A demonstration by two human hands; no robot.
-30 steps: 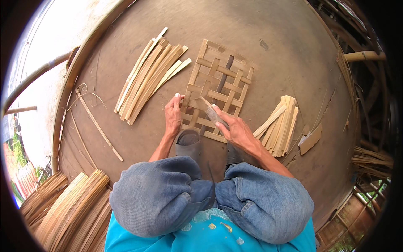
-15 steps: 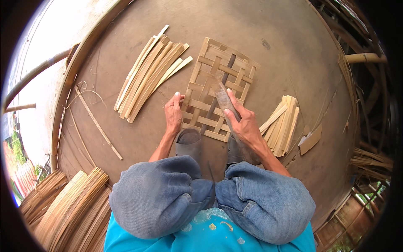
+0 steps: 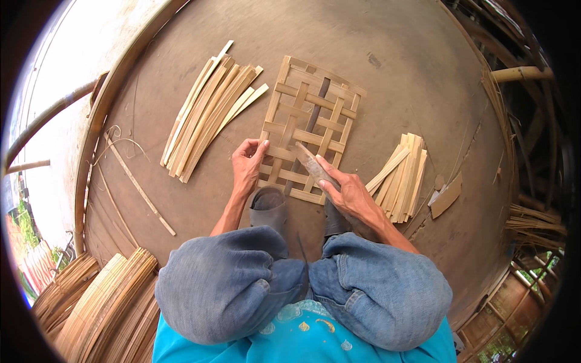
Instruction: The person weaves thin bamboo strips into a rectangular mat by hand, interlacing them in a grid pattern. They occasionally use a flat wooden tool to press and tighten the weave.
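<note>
A rectangular open-weave bamboo panel (image 3: 302,136) lies on the floor in front of my feet, with one dark strip running lengthwise through its pale slats. My left hand (image 3: 246,168) pinches the panel's left edge between thumb and fingers. In my right hand (image 3: 352,195) is a long, flat, worn machete (image 3: 311,164), gripped partway along its length. Its tip points up and left over the lower middle of the weave; whether it touches the strips I cannot tell. The machete's rear part is partly hidden under my right wrist.
Bamboo slats (image 3: 209,115) are bundled left of the panel, and a shorter pile (image 3: 404,175) lies at right. Brown cardboard (image 3: 446,196) sits beyond that pile. A thin stick (image 3: 139,184) is at far left. Large strip bundles (image 3: 106,302) stand by my left knee.
The machete's tip has come down and left across the weave, nearer to me. My left hand has moved onto the panel's edge, and the view has shifted slightly.
</note>
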